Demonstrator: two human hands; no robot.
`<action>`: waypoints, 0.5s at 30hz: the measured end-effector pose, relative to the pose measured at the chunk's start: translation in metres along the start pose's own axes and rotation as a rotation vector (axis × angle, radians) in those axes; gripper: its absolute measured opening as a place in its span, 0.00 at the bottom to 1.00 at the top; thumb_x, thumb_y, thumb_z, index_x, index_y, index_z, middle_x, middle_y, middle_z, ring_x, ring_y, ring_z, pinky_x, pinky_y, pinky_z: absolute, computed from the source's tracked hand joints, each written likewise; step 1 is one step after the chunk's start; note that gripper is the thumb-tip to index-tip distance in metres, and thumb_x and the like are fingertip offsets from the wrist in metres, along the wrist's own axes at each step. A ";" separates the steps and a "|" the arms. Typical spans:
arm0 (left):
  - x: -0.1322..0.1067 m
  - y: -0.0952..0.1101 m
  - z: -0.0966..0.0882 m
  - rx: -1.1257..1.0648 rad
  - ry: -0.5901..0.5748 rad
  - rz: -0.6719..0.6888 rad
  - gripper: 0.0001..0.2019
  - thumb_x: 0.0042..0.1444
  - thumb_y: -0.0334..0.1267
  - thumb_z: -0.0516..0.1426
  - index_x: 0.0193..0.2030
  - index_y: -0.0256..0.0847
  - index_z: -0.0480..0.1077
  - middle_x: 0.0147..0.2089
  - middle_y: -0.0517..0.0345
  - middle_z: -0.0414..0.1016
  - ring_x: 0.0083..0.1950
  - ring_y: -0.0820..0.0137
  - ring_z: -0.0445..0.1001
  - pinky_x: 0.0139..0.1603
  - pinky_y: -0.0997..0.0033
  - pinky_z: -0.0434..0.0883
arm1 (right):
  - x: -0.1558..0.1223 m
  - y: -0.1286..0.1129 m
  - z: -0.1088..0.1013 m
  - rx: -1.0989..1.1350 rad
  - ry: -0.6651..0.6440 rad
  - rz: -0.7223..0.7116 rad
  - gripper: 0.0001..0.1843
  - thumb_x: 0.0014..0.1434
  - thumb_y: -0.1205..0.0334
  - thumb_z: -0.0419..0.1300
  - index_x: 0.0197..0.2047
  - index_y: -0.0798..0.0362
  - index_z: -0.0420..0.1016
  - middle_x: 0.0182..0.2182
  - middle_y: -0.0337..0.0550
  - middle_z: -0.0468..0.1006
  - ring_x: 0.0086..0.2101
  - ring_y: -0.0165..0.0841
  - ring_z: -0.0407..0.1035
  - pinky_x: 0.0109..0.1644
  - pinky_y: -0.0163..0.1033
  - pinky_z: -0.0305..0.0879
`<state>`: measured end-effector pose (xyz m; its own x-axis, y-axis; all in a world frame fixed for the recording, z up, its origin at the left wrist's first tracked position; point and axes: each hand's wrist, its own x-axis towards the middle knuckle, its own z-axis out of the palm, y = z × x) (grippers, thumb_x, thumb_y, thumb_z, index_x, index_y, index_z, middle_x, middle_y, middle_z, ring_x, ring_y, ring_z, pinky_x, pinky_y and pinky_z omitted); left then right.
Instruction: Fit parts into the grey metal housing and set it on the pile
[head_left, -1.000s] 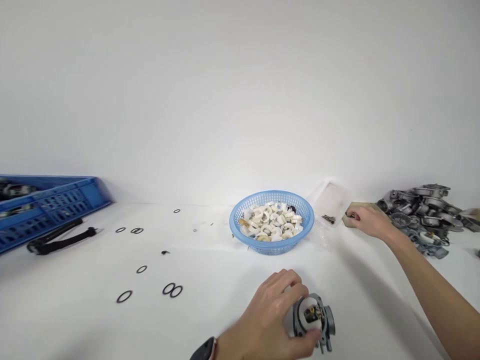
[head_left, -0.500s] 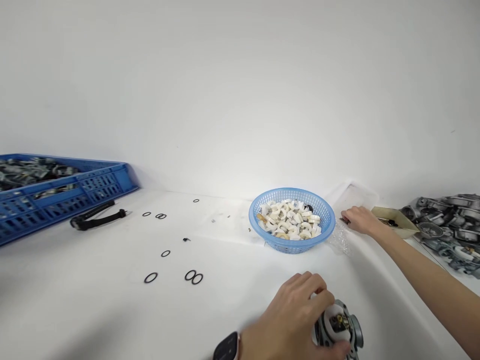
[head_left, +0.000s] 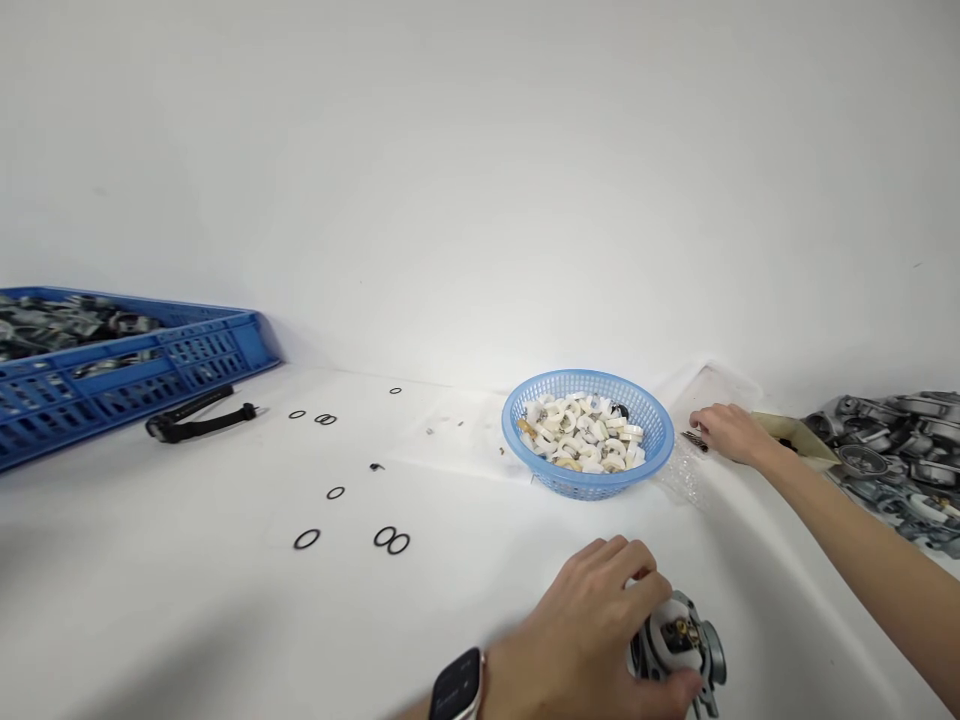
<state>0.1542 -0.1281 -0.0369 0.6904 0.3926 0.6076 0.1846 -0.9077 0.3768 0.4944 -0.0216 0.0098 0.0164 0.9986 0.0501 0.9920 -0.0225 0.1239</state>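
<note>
My left hand (head_left: 592, 625), with a watch at the wrist, is wrapped round a grey metal carburetor body (head_left: 712, 650) low in the view. A white float (head_left: 673, 640) and brass parts show in its open side, partly behind my fingers. Farther off on the right, my right hand (head_left: 726, 432) is curled with the fingertips pressed together. Just under those fingertips, some small thin metal pins (head_left: 695, 440) lie on the white surface. Whatever the fingers pinch is too small to make out.
A blue basket (head_left: 514, 445) of white floats stands mid-table, beside clear plastic (head_left: 679, 475). Black rings (head_left: 307, 539) and a black strap (head_left: 214, 425) lie leftward. A blue crate (head_left: 217, 350) of metal parts is far left; a cream tray (head_left: 814, 445) and piled carburetors (head_left: 900, 440) are right.
My right hand has shifted slightly right and up off the pins, so more of them shows. My left hand still grips the carburetor body. The view has tilted a little.
</note>
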 end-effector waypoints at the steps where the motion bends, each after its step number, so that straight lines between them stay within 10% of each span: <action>1: 0.000 0.000 0.000 -0.003 0.002 0.000 0.22 0.43 0.47 0.73 0.37 0.41 0.68 0.38 0.58 0.73 0.36 0.67 0.71 0.39 0.66 0.73 | -0.003 0.001 -0.005 0.053 0.020 0.001 0.14 0.62 0.70 0.53 0.43 0.56 0.81 0.41 0.55 0.82 0.40 0.43 0.73 0.44 0.44 0.62; 10: 0.000 -0.002 -0.002 -0.024 -0.043 -0.007 0.20 0.46 0.46 0.72 0.38 0.42 0.69 0.40 0.57 0.73 0.36 0.66 0.70 0.38 0.65 0.71 | -0.101 -0.043 -0.023 0.914 0.057 -0.056 0.20 0.59 0.43 0.63 0.42 0.52 0.79 0.35 0.46 0.81 0.34 0.38 0.72 0.36 0.41 0.68; 15: 0.002 0.001 -0.007 -0.069 -0.065 -0.017 0.15 0.49 0.38 0.68 0.40 0.43 0.68 0.40 0.58 0.72 0.37 0.66 0.70 0.39 0.65 0.69 | -0.165 -0.104 -0.009 1.371 -0.100 -0.083 0.14 0.57 0.50 0.70 0.36 0.52 0.79 0.28 0.40 0.76 0.29 0.31 0.65 0.32 0.37 0.62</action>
<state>0.1513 -0.1272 -0.0305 0.7319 0.3953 0.5550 0.1495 -0.8878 0.4352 0.3871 -0.1849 -0.0024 -0.0978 0.9951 0.0125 0.3174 0.0431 -0.9473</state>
